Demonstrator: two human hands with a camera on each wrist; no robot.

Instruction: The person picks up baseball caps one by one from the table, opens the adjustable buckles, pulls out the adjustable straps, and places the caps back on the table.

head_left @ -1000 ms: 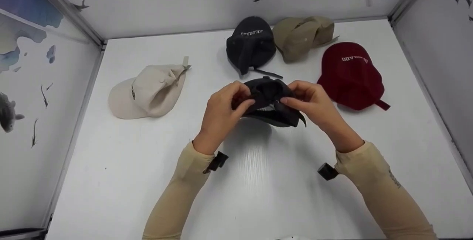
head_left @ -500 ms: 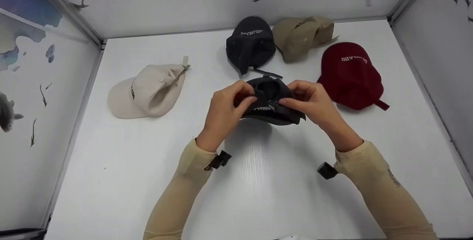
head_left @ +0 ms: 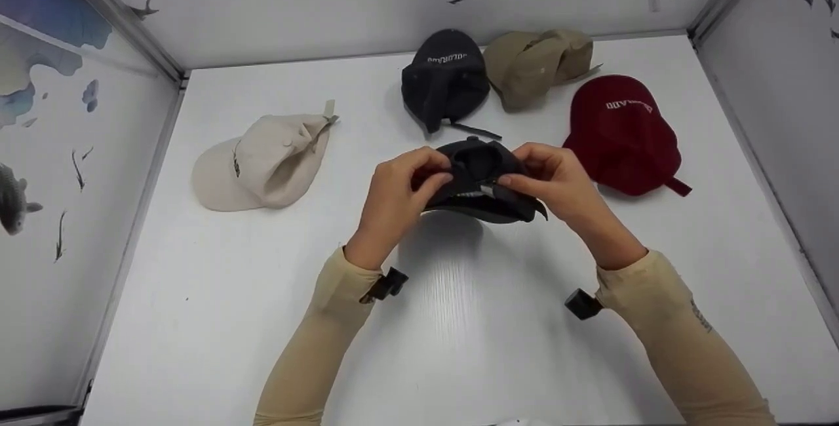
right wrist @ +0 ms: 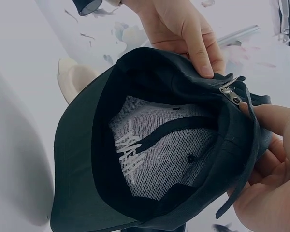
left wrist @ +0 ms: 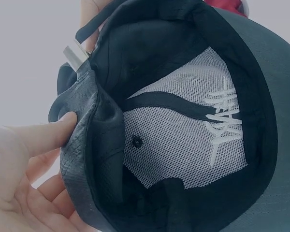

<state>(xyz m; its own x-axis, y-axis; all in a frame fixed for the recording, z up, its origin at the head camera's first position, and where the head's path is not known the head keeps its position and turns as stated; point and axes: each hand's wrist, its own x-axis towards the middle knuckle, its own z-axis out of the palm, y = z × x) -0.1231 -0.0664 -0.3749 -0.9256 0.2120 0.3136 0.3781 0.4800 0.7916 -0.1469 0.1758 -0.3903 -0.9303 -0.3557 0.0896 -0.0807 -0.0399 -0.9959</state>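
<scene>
Both hands hold a black baseball cap (head_left: pixel 470 183) over the middle of the table, its back toward the person. My left hand (head_left: pixel 395 193) pinches the rear edge left of the strap opening, thumb on one side and fingers on the other. On the right, my right hand (head_left: pixel 557 183) pinches the edge by the metal buckle (right wrist: pixel 231 94), thumb close to it. The loose end of the strap (right wrist: pixel 239 186) hangs past the right hand's fingers. White mesh lining (left wrist: pixel 183 140) with white stitching shows inside the cap.
A cream cap (head_left: pixel 272 157) lies on the left of the white table (head_left: pixel 262 295). Behind the hands lie a dark cap (head_left: pixel 452 78) and a khaki cap (head_left: pixel 524 65). A dark red cap (head_left: pixel 623 137) sits close to the right hand. Printed panels enclose the table.
The black cap has tipped slightly and back between the hands, and its strap end sticks out a little further right. Both hands keep their grip with small shifts. The other caps stay put.
</scene>
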